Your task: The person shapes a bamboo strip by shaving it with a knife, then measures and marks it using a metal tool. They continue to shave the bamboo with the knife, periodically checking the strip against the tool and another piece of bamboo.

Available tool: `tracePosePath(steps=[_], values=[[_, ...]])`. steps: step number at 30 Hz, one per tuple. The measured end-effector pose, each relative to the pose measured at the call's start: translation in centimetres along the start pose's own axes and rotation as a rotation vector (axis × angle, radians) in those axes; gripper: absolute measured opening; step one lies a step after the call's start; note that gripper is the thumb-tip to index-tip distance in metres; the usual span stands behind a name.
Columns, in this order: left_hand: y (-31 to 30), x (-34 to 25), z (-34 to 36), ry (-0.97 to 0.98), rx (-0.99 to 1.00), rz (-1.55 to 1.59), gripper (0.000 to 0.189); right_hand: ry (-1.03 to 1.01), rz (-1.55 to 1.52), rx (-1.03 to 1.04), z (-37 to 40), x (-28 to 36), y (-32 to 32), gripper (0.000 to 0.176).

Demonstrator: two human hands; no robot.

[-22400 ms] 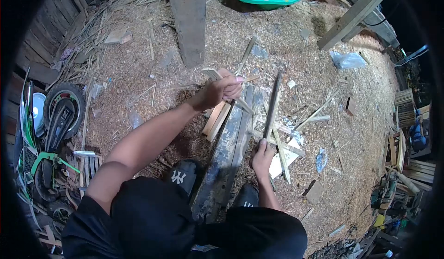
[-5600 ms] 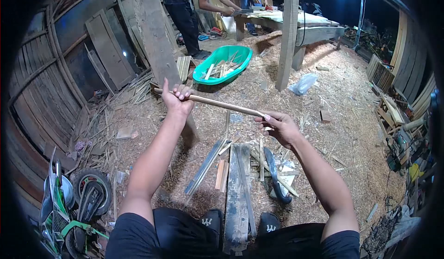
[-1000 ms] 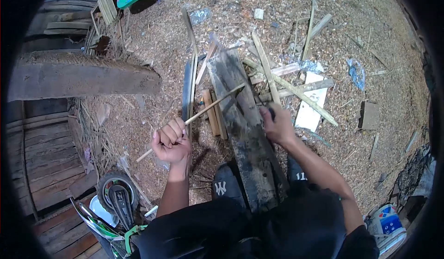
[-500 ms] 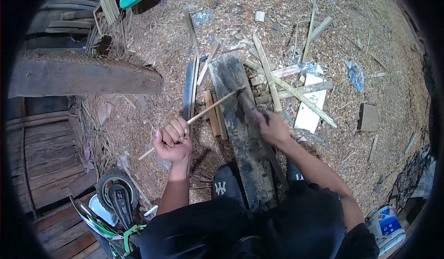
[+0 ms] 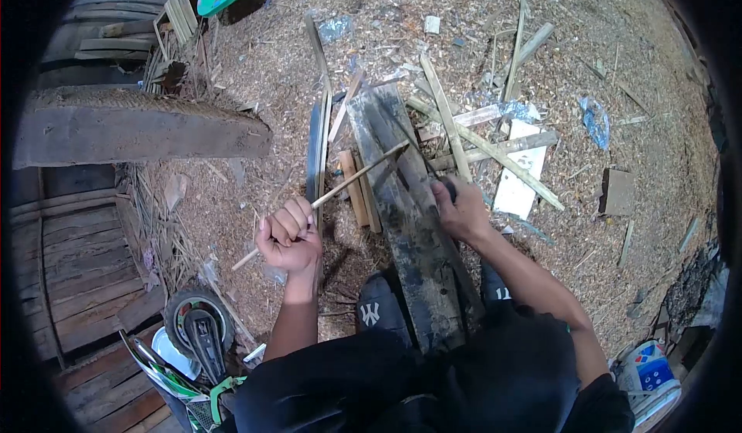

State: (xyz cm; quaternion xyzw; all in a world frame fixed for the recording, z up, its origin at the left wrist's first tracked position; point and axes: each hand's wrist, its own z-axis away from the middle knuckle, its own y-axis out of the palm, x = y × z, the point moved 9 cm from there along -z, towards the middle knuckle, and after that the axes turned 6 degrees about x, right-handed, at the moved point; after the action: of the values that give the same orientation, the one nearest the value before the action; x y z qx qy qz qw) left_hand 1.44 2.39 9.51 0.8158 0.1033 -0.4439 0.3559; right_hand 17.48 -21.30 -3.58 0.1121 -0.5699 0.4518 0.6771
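My left hand is closed around a thin, pale wooden stick. One end of the stick pokes out below the fist at the left, and its far tip lies over a worn, dark-stained plank. My right hand grips the dark handle of a long knife at the plank's right edge. Its blade, seen nearly edge-on, slants up and left over the plank, passing close to the stick's tip. The plank runs away from me between my two dark shoes.
Wood shavings cover the ground. Loose sticks and a white board lie right of the plank, short wood strips left of it. A thick beam juts in from the left; a small motorbike stands lower left.
The knife blade has turned from its broad side to nearly edge-on, and my right hand has shifted slightly right. My left hand and the stick have stayed almost still.
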Motion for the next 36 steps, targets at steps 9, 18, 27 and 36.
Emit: tracePosePath(steps=[9,18,27,36], values=[[0.4,0.0,-0.3,0.011,0.019,0.014,0.047,0.1,-0.074,-0.08,-0.1,-1.6,-1.1,0.052],[0.7,0.0,-0.2,0.01,0.047,0.023,0.046,0.26,0.004,0.052,-0.6,-2.8,-0.3,0.057],[0.2,0.1,-0.2,0.011,0.007,0.04,0.046,0.097,0.092,0.019,-1.0,-2.3,0.8,0.052],[-0.2,0.1,-0.2,0.008,-0.023,0.039,0.047,0.158,0.137,0.076,-0.4,-1.6,0.4,0.047]])
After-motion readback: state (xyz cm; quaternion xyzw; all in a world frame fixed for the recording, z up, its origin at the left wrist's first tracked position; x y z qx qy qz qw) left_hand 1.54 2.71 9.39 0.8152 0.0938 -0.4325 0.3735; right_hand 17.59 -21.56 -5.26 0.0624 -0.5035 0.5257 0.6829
